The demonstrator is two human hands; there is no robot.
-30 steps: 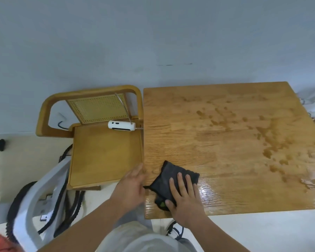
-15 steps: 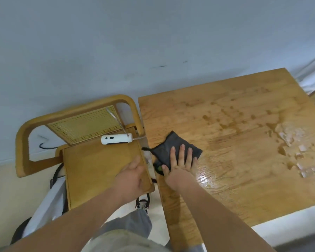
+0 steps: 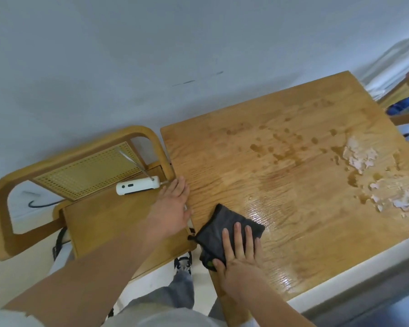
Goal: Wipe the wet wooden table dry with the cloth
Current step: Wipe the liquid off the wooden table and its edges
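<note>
Your right hand (image 3: 240,258) lies flat, fingers straight and spread, pressing the one dark cloth (image 3: 222,230) onto the table (image 3: 293,173) near its near-left corner. Your left arm reaches forward; the left hand (image 3: 172,206), fingers straight, rests on the table's left edge and grips nothing. One chair (image 3: 104,220) stands just beside the table, with one white device (image 3: 137,185) on its seat.

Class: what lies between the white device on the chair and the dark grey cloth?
The open left hand, at the wooden table's left edge, as the head view shows.
</note>
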